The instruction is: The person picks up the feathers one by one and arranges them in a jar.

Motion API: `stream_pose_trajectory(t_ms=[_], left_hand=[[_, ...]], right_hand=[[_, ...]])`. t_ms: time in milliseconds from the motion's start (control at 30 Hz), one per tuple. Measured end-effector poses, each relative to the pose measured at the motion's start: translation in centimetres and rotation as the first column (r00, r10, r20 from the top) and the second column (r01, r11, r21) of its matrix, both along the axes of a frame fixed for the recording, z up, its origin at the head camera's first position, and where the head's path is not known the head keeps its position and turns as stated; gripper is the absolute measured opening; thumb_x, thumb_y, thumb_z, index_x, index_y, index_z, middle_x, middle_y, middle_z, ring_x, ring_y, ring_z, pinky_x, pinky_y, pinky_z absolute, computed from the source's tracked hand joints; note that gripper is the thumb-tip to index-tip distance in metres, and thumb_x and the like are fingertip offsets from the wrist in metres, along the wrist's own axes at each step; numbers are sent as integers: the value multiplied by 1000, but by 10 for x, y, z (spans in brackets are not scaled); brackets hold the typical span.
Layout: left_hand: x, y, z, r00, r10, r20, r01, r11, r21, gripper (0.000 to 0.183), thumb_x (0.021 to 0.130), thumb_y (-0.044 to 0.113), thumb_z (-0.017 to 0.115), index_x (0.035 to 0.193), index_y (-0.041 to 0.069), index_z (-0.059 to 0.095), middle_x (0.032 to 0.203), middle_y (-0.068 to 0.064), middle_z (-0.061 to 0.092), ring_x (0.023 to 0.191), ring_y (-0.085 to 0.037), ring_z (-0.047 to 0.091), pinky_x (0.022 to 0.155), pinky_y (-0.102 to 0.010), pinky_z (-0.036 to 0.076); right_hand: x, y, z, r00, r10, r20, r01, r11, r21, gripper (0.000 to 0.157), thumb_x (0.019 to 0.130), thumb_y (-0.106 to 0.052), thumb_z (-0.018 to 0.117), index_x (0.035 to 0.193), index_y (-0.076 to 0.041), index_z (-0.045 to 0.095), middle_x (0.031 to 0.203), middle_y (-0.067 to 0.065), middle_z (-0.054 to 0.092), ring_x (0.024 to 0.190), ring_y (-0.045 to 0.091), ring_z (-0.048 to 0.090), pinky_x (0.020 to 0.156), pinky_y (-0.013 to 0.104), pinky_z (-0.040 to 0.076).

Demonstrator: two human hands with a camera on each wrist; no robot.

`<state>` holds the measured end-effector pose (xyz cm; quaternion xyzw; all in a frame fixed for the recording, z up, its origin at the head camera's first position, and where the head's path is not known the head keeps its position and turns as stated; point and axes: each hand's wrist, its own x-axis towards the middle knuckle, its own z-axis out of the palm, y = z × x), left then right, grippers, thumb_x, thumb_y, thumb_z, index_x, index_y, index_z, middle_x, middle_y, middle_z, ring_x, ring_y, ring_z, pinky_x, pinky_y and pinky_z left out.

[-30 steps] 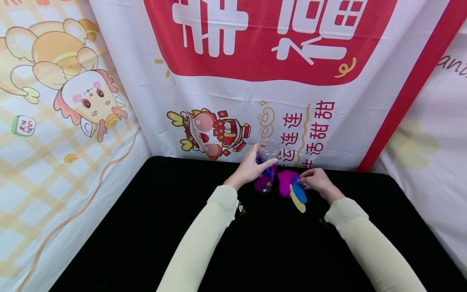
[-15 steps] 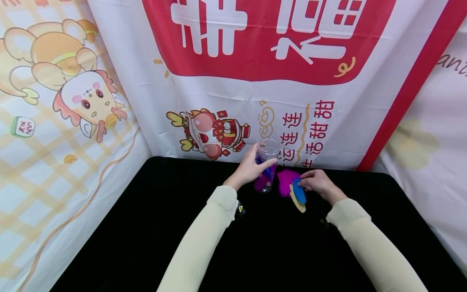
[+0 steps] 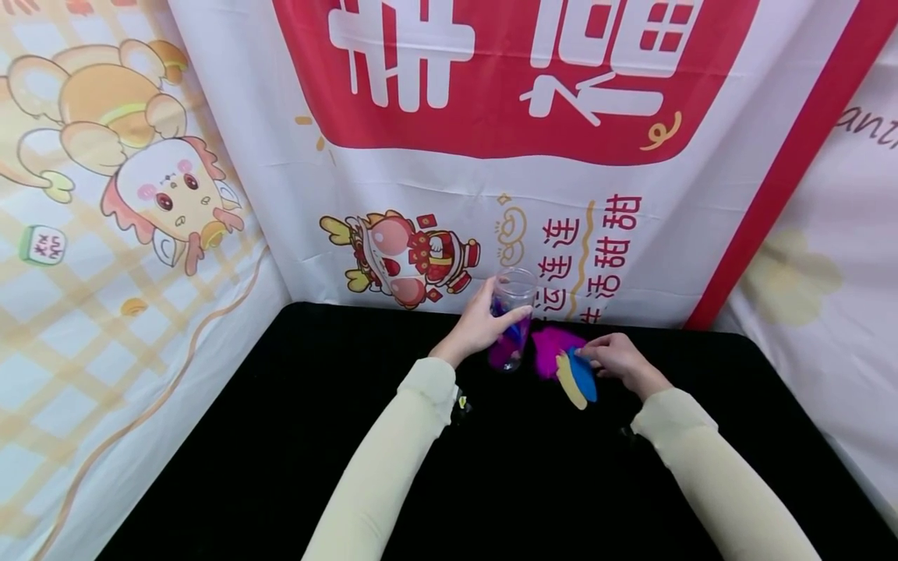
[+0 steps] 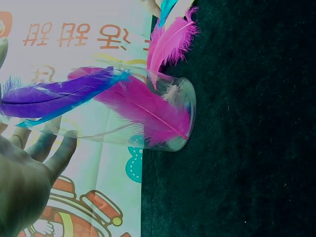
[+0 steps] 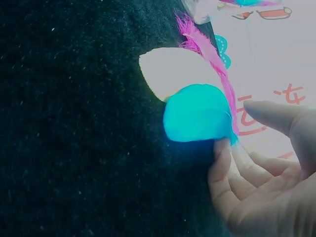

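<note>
Clearly there is one container, a transparent tumbler [image 3: 517, 291], standing roughly upright near the far edge of the black bench [image 3: 266, 452]. At least three feathers are inside: a purple feather [image 4: 54, 96], a narrow blue feather [image 4: 81, 108] lying along it, and a magenta feather [image 4: 140, 111] reaching down to the base, where a small pale tuft [image 4: 171, 92] also shows. They overlap, so the full count cannot be told. The upper two slant towards the mouth.

Outside, just right of the tumbler, three colours of plumage overlap: a loose magenta feather [image 3: 549, 352], which may be more than one, a single pale yellow feather [image 3: 571, 386] and a single bright blue feather [image 3: 584, 379].

Two hands are in view, apart from each other. The left hand [image 3: 479, 322] grips the tumbler, thumb across its near side; the right hand [image 3: 620, 359] pinches the bright blue feather by its upper end, near the tumbler.
</note>
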<state>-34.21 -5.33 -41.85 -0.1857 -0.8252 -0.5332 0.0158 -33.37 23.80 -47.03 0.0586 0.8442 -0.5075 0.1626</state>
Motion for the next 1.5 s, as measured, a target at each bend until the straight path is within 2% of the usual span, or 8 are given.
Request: stream_pose_trajectory(t_ms=[133,333,633,867,1000,1233,1367,1500], left_hand=[[0,0,-1,1000,-7,10,7,1000,18,76,92,50,74,152,21,37,148,-10,43,125,-29,54,72,-34,60],[-1,0,-1,1000,-9,16,9,1000,18,77,92,51,74,152,21,37,148,-10,43,125,-30,54,71,-36,61],[-2,1,0,1000,10,-22,-11,1000,-20,79,91,53,74,152,20,38,146,-8,46,129,-26,51,100,-42,50],[-5,0,-2,1000,-6,-23,6,1000,-5,80,91,52,74,153,16,38,147,-10,46,127,-26,54,91,-40,56],[-6,0,-2,1000,-4,-21,4,1000,-5,80,91,53,74,153,18,38,147,-9,46,129,-25,52,96,-39,53],[-4,-1,-1,1000,-3,-28,2,1000,-15,82,91,52,74,154,16,37,146,-10,46,129,-26,52,98,-41,52],[-4,-1,-1,1000,0,-30,0,1000,-23,80,92,52,74,154,16,37,147,-9,46,131,-24,51,106,-42,46],[-4,-1,0,1000,-5,-29,4,1000,-22,80,92,51,74,154,15,37,146,-9,46,131,-25,51,106,-43,46]], right_hand=[[0,-2,0,1000,-12,-14,11,1000,-4,45,97,-24,71,126,9,63,100,7,71,85,14,65,71,31,58],[1,-2,0,1000,-9,-17,9,1000,-9,42,95,-18,73,126,10,64,88,1,71,79,12,64,69,31,56],[0,4,1,1000,13,-3,-14,990,-140,40,95,-9,71,127,13,59,72,-3,64,64,6,57,61,24,50],[0,6,11,999,33,7,-32,986,-165,50,98,-11,70,138,13,51,80,-4,69,71,6,63,74,29,58],[1,8,17,999,41,7,-39,982,-185,55,99,-12,68,143,11,46,90,-2,72,79,7,67,85,35,58],[4,7,24,999,44,-26,-49,976,-213,51,98,-10,69,141,8,48,91,1,72,81,9,69,80,32,59],[6,8,26,997,61,-47,-70,975,-213,50,100,-11,66,142,9,47,94,2,73,84,11,70,83,35,59],[5,10,27,997,65,-49,-74,972,-223,47,102,-13,63,141,9,48,94,1,73,85,13,70,85,37,59]])
